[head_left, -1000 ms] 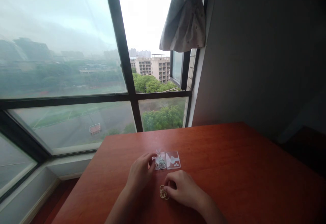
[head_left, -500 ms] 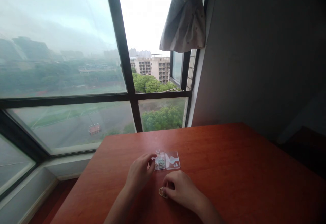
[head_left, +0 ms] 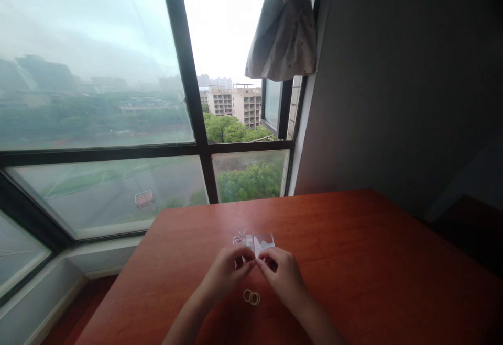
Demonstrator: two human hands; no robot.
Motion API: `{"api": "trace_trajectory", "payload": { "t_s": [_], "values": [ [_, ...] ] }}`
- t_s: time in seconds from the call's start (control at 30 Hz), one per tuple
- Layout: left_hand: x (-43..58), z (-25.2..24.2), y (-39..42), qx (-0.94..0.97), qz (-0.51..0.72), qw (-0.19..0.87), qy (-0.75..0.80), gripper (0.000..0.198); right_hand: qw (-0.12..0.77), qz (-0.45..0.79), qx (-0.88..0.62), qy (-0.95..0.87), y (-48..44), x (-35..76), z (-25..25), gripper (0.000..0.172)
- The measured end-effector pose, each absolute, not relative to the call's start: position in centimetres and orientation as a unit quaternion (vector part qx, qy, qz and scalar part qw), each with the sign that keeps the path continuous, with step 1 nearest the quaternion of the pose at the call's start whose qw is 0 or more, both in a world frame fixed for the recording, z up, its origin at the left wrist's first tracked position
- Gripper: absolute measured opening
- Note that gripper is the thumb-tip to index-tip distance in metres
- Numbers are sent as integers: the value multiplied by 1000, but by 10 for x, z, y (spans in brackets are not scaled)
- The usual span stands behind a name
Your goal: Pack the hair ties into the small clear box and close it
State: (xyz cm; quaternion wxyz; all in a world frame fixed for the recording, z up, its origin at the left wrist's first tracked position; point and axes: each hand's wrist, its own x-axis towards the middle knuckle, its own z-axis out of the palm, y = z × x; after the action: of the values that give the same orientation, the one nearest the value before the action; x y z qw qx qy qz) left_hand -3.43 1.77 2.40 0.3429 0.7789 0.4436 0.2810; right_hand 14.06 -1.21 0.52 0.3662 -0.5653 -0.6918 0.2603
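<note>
My left hand (head_left: 229, 270) and my right hand (head_left: 283, 274) meet fingertip to fingertip over the table, both closed in a pinch. Whatever lies between the fingertips is too small to make out. Just behind them rests a small clear plastic box, opened flat. Its left half (head_left: 248, 238) holds small round pieces, partly covered by my left hand. The right half, a clear lid (head_left: 268, 238) with a whitish print, is partly hidden by my right hand. Several pale yellow rings (head_left: 254, 298) lie on the tabletop below the hands, overlapping and untouched.
The reddish-brown wooden table (head_left: 338, 240) reaches to a dark-framed window (head_left: 118, 154) at the back and left. A knotted curtain (head_left: 285, 46) hangs over the window's right side. A dark wall (head_left: 385, 99) stands on the right.
My right hand has left the yellow rings and moved up to my left hand. My left hand has shifted right and nearer from the box, and the fingertips now meet.
</note>
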Motion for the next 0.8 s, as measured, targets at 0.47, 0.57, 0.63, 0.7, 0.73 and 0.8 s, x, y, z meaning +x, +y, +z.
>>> {"api": "trace_trajectory", "payload": {
  "t_s": [0.47,0.57,0.63,0.7,0.73,0.8],
  "values": [
    [-41,7,42,744,304,125,582,20,258,241,-586,-729,-16,139,2,11],
    [-41,5,42,746,293,129,585,20,259,240,-585,-730,-16,139,3,12],
    [-42,6,41,745,288,127,588,20,259,243,-584,-730,-16,141,2,12],
    [-41,9,38,746,281,125,590,20,255,249,-580,-732,-16,142,2,11],
    [-41,11,37,747,275,125,592,20,253,252,-577,-734,-16,143,2,11],
    [-39,14,34,750,262,125,595,17,250,258,-570,-739,-17,144,2,11]
  ]
}}
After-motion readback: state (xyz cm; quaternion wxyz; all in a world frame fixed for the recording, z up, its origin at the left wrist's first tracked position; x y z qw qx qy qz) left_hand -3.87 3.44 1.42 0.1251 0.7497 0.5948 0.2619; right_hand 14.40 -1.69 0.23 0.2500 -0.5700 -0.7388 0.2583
